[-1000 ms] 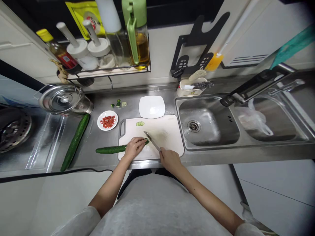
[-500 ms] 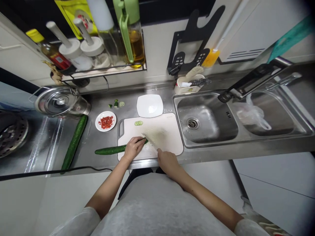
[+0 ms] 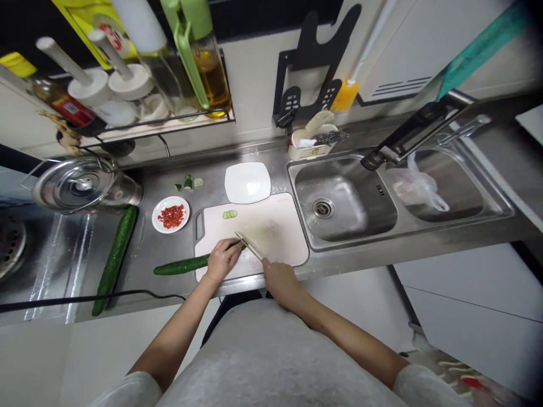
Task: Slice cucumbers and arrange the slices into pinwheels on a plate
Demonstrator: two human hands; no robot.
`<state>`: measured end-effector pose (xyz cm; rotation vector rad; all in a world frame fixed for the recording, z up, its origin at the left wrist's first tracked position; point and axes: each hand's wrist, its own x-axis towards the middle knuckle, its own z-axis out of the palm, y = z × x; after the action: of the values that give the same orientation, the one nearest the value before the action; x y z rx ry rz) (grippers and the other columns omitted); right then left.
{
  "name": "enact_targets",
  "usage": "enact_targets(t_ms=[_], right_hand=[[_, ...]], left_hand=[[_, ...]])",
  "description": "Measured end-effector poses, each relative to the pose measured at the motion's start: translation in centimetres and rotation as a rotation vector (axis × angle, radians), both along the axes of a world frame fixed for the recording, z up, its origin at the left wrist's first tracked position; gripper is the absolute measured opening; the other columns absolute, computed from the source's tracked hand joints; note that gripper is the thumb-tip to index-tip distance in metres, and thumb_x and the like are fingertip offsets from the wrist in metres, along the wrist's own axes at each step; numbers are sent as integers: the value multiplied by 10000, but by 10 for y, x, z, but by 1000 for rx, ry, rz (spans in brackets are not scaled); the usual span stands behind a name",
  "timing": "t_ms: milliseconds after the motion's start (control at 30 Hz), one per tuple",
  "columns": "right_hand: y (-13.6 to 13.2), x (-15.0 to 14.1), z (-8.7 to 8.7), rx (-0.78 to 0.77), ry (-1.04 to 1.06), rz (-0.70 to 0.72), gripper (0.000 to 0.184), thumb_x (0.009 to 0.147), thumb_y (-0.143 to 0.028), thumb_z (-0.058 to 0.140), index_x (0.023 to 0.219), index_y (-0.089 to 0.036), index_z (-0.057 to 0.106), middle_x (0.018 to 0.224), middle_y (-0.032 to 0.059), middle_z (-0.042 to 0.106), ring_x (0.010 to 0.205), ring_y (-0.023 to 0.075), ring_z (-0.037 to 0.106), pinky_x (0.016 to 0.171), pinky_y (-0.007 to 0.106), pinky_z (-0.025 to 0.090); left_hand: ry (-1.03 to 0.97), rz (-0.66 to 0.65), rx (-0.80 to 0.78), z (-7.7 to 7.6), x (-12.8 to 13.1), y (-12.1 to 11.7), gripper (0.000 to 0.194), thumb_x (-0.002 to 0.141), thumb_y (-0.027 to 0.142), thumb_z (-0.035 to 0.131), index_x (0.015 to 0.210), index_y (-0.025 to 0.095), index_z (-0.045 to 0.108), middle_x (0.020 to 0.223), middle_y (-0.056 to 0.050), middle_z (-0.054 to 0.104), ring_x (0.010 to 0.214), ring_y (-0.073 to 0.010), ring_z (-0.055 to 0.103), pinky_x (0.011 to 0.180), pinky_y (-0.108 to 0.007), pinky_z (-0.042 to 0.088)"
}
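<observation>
My left hand [image 3: 224, 259] is closed over a long green cucumber [image 3: 180, 266], which lies across the left part of a white cutting board [image 3: 292, 226]. My right hand [image 3: 280, 280] grips the handle of a kitchen knife [image 3: 250, 244]. The blade is at the cucumber's right end, close to my left fingertips, and is partly smeared by motion. Several thin cucumber slices [image 3: 229, 214] lie near the board's upper left. A second whole cucumber [image 3: 114, 260] rests on the steel counter to the left.
A white square plate [image 3: 247, 181] stands behind the board. Left of it are a small plate [image 3: 155, 221] of chopped red pieces and some cucumber ends [image 3: 188, 182]. A double sink [image 3: 348, 203] is at the right, a lidded steel pot [image 3: 85, 186] at the back left.
The whole view has shifted, so the counter things sit further left. Both hands keep their hold on the cucumber and the knife, and the blade stays by the cucumber's end.
</observation>
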<state>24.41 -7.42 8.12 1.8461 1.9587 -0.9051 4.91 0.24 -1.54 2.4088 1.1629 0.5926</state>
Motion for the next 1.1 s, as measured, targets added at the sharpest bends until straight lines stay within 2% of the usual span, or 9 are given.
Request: enact_targets(t_ms=[233, 500, 933, 1100], right_hand=[[4, 1, 3, -34, 23, -14, 288, 899, -58, 329, 1103, -121, 523, 920, 153, 698, 920, 244, 678, 726, 310, 481], [7, -2, -1, -22, 47, -34, 268, 876, -59, 378, 1088, -123, 529, 916, 139, 702, 902, 246, 681, 717, 305, 482], [11, -6, -7, 4, 33, -29, 264, 880, -49, 382, 1076, -130, 539, 899, 129, 702, 911, 233, 682, 721, 301, 489], [16, -7, -5, -38, 32, -35, 255, 891, -78, 396, 1096, -120, 542, 955, 158, 695, 942, 220, 672, 754, 293, 482]], left_hand=[[-2, -7, 18, -2, -1, 0, 236, 915, 289, 497, 1058, 261, 682, 1077, -56, 660, 1017, -181, 589, 899, -349, 507], [12, -7, -6, -4, -1, -2, 249, 916, 298, 488, 1076, 272, 677, 1093, -62, 658, 1033, -193, 592, 917, -371, 506], [6, -26, 42, -4, 0, -5, 251, 911, 270, 500, 1098, 272, 666, 1106, -59, 656, 1050, -191, 582, 920, -358, 495], [19, -20, 36, -4, 0, -6, 257, 911, 272, 499, 1110, 278, 663, 1112, -58, 654, 1056, -193, 581, 927, -360, 491]])
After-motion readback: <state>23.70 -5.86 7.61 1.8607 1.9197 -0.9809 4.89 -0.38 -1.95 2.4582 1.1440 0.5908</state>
